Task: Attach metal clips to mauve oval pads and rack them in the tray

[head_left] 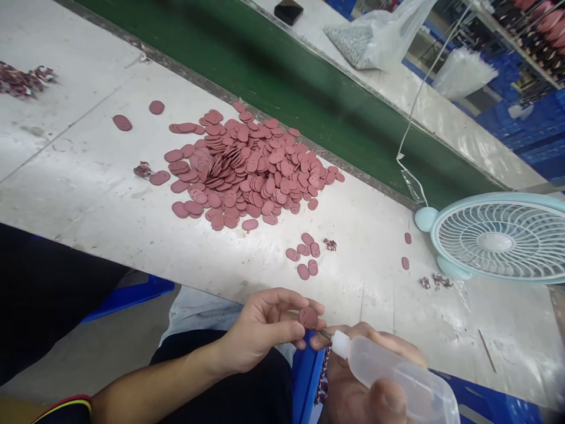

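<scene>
Between the thumb and fingers of my left hand [269,327] is a small reddish-brown oval piece [308,317]. My right hand [366,383] is wrapped round a translucent squeeze bottle [397,374], which lies tilted with its white cap towards the piece. The bottle's thin dark nozzle tip [324,334] points at the lower edge of the piece, at or very near it. Just beyond my hands, several like pieces [303,250] lie on the white table, and a large heap of them [256,168] is spread farther back.
A light-blue fan [498,238] stands at the right on the table [110,206]. Small patterned bits [435,281] lie near it, with more [26,79] at the far left. A green belt [247,53] runs behind. Clear bags [375,38] sit beyond it. Blue bins [304,374] are below my hands.
</scene>
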The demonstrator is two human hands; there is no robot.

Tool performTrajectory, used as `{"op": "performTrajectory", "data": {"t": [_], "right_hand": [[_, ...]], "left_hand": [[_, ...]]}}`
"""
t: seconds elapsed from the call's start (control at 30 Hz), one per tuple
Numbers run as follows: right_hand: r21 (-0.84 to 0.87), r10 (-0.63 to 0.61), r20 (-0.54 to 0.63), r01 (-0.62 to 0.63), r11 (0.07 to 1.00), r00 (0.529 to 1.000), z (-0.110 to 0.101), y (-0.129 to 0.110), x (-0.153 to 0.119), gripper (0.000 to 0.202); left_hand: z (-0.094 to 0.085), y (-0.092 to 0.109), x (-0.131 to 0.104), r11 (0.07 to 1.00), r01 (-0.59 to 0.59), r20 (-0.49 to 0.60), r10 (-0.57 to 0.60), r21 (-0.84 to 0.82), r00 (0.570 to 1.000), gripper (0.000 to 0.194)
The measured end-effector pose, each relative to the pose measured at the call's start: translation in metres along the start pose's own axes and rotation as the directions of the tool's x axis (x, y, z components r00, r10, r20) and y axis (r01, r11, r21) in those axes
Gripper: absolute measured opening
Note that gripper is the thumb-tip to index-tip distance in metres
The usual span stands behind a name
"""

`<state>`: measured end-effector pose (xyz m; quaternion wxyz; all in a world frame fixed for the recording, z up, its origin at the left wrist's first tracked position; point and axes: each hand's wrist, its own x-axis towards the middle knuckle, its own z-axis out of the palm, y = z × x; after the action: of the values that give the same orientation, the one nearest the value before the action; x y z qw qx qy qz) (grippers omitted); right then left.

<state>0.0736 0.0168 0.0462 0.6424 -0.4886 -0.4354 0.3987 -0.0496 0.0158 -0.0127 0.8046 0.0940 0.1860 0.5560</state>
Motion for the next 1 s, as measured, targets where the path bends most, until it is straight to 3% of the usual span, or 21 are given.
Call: {"op": "performTrajectory", "data": {"t": [0.27,0.33,0.4,0.47,0.53,0.57,0.63,0.7,0.77,0.8,0.83,0.87,0.9,0.93,1.0], "right_hand": [[-0.104,-0.008,-0.07,0.001,0.995,0.998,0.002,-0.003,-0.007,0.029],[-0.009,0.116,0.009,-0.116,0.993,0.993,-0.006,-0.004,-0.002,0.027],[0.193,0.291,0.141,-0.314,0.93,0.946,-0.021,0.0,0.013,0.026],[0.478,0.419,0.287,-0.508,0.716,0.862,-0.041,0.013,0.037,0.028],[0.714,0.446,0.468,-0.624,0.317,0.763,-0.062,0.033,0.066,0.029],[0.731,0.395,0.59,-0.673,0.11,0.704,-0.071,0.045,0.08,0.027],[0.686,0.366,0.675,-0.728,0.01,0.641,-0.086,0.063,0.102,0.019],[0.672,0.358,0.682,-0.74,0.038,0.638,-0.091,0.072,0.11,0.016],[0.717,0.331,0.643,-0.695,0.059,0.691,-0.085,0.068,0.102,0.01],[0.723,0.343,0.577,-0.659,0.208,0.741,-0.08,0.064,0.094,0.014],[0.66,0.356,0.484,-0.601,0.451,0.799,-0.073,0.058,0.084,0.022],[0.489,0.346,0.379,-0.503,0.713,0.858,-0.065,0.053,0.075,0.029],[0.226,0.306,0.286,-0.375,0.899,0.908,-0.057,0.049,0.068,0.032],[-0.05,0.253,0.223,-0.248,0.967,0.941,-0.049,0.046,0.064,0.031],[-0.379,0.18,0.173,-0.103,0.92,0.969,-0.036,0.048,0.065,0.019]], "left_hand": [[-0.001,-0.001,-0.002,1.0,0.01,-0.009,-0.01,0.007,1.0,0.022],[-0.001,0.0,-0.001,1.0,0.004,0.0,-0.004,0.003,1.0,0.022],[-0.001,0.001,-0.001,1.0,-0.008,0.007,0.008,-0.003,1.0,0.022],[-0.002,0.002,-0.001,1.0,-0.02,0.007,0.02,0.0,1.0,0.022],[-0.002,0.004,-0.001,0.999,-0.029,0.0,0.029,0.017,1.0,0.022],[-0.002,0.005,-0.002,0.999,-0.031,-0.006,0.032,0.028,0.999,0.023],[-0.004,0.007,-0.003,0.998,-0.034,-0.028,0.036,0.05,0.999,0.023],[-0.006,0.01,-0.004,0.997,-0.04,-0.064,0.044,0.067,0.997,0.022],[-0.008,0.014,-0.006,0.995,-0.048,-0.108,0.057,0.084,0.992,0.021],[-0.009,0.016,-0.007,0.994,-0.052,-0.13,0.064,0.094,0.989,0.02],[-0.01,0.018,-0.008,0.993,-0.054,-0.148,0.069,0.104,0.987,0.02],[-0.011,0.02,-0.008,0.992,-0.054,-0.165,0.072,0.114,0.984,0.02],[-0.012,0.021,-0.009,0.991,-0.052,-0.18,0.074,0.121,0.981,0.02],[-0.013,0.023,-0.01,0.991,-0.05,-0.192,0.074,0.127,0.978,0.02],[-0.015,0.025,-0.012,0.989,-0.049,-0.209,0.077,0.136,0.975,0.019]]}}
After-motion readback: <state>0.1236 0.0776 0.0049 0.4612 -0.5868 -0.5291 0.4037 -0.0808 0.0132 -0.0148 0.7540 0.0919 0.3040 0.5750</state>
